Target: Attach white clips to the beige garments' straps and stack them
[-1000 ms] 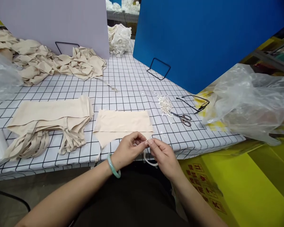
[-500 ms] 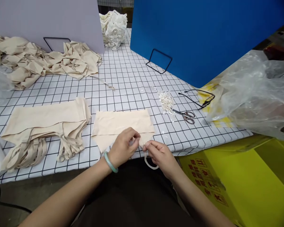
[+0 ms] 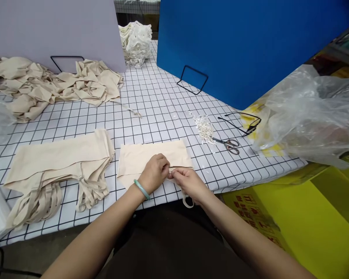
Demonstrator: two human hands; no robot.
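Note:
A beige strapped garment, like a camisole top, lies flat at the table's front edge. My left hand, with a pale green bangle on its wrist, is closed on the garment's upper layer and pinches its edge. Touching its fingertips, my right hand pinches the garment's strap where it meets the fabric. A loop of the strap hangs below my right hand. The pinched spot is partly hidden by my fingers. To the left lies a stack of similar garments with their straps toward me.
Scissors lie beside small white scraps and eyeglasses at the right. Blue and pale purple boards stand behind. A beige cloth heap, a white bundle, clear plastic and a yellow box surround them.
My right hand has moved left and slightly up to meet my left hand, with the strap in it. My left hand's fingers have closed on the fabric edge. The view has shifted slightly.

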